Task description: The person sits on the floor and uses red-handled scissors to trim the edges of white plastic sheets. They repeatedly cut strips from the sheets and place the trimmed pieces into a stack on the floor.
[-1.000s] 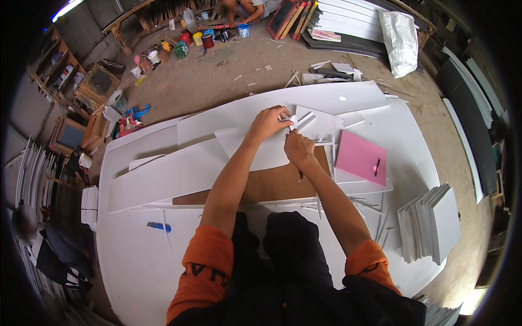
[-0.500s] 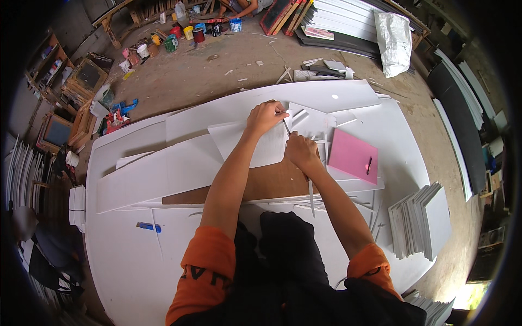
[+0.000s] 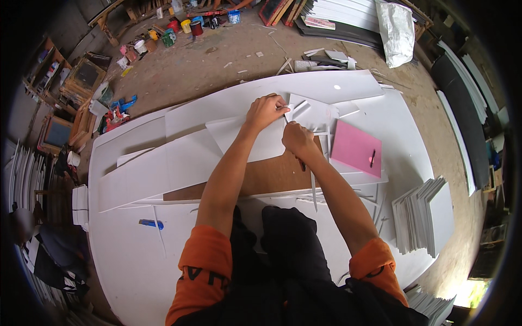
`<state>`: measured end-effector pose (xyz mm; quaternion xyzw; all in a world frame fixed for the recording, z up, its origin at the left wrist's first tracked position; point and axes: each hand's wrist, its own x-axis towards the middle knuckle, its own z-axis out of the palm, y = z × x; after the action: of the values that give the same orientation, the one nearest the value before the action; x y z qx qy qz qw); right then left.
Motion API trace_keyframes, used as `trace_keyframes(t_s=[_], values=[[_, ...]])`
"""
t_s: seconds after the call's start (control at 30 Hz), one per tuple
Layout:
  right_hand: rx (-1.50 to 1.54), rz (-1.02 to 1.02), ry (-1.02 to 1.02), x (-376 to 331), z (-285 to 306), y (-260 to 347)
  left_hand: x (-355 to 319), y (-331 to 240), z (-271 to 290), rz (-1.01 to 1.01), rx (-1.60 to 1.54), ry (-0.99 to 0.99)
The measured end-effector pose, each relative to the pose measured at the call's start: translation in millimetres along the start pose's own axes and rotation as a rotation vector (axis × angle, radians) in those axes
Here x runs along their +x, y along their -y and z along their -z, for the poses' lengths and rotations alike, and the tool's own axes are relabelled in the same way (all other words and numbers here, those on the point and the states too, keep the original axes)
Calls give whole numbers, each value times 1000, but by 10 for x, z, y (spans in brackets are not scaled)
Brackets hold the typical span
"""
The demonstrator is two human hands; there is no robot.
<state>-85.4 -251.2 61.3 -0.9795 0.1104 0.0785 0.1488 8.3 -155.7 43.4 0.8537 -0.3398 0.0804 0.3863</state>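
Observation:
My left hand (image 3: 266,113) is closed, its thumb and fingers pinching the corner of a white foam sheet (image 3: 255,140). Just nearer and to the right, my right hand (image 3: 298,138) is wrapped round a knife (image 3: 303,164); its dark reddish-brown handle end pokes out below the fist, and the blade is mostly hidden at the sheet's edge. Under both hands lies a brown board (image 3: 261,179) beside a long white sheet (image 3: 147,173). Right of my right hand is a pink sheet (image 3: 353,146) with a black pen (image 3: 372,158) on it.
White offcut strips (image 3: 314,190) lie around the brown board. A blue cutter (image 3: 151,223) rests at the left on the large white sheet (image 3: 125,261). At the right stands a stack of white boards (image 3: 429,217). Paint cans (image 3: 196,28) and another person's arm appear at the back.
My right hand has shifted slightly left and up with the knife, whose handle end now shows below the fist. My left hand keeps its pinch. The view has tilted a little.

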Motion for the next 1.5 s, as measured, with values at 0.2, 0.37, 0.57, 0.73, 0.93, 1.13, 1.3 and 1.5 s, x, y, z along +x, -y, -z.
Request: trace_keyframes(t_s=[0.2, 0.37, 0.57, 0.73, 0.93, 1.13, 1.3, 1.5], values=[[-10, -22, -9, 76, -68, -50, -38, -123, 14, 17, 78, 94], [12, -31, 21, 40, -23, -15, -57, -130, -30, 88, 197, 129], [-101, -32, 48, -151, -16, -54, -49, -171, -4, 146, 199, 150], [-13, -43, 72, -158, 4, -67, -55, -174, -11, 90, 163, 108], [-12, -48, 78, -39, -45, -37, -42, -142, -21, 57, 177, 78], [-17, -80, 127, 116, -148, -80, -49, -170, -25, 48, 160, 122], [109, -93, 85, 101, -213, -115, -21, -189, -63, 105, 239, 183], [117, -34, 102, -109, -182, -174, -14, -202, -69, 148, 336, 237]])
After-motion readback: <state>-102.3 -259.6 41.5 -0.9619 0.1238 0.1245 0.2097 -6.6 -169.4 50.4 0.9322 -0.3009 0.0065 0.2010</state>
